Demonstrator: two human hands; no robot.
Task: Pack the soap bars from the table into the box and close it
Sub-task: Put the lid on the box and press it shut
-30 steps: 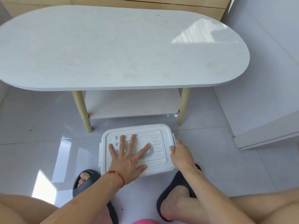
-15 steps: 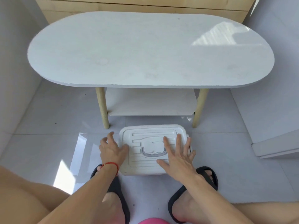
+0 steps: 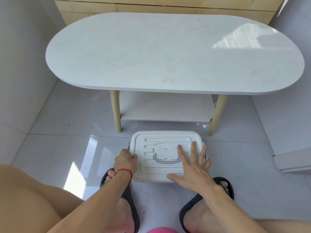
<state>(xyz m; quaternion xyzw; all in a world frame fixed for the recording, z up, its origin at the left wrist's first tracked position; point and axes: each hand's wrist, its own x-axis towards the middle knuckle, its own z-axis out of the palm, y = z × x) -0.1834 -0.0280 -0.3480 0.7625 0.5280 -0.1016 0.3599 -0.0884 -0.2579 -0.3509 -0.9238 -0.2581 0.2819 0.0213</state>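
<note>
Oval white tabletop (image 3: 168, 52) on pale wooden legs (image 3: 116, 113), lower shelf (image 3: 165, 106) beneath. Glossy grey floor tiles (image 3: 58, 148); sunlight patch (image 3: 244, 37) at far right.

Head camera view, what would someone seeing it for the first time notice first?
Likely the two hands on the white box on the floor tiles, just in front of the table's legs: the right hand lies flat with spread fingers on the lid, while the left hand grips the box's left edge. Next, the big white oval table filling the upper frame, a patch of sunlight at its far right.
</note>
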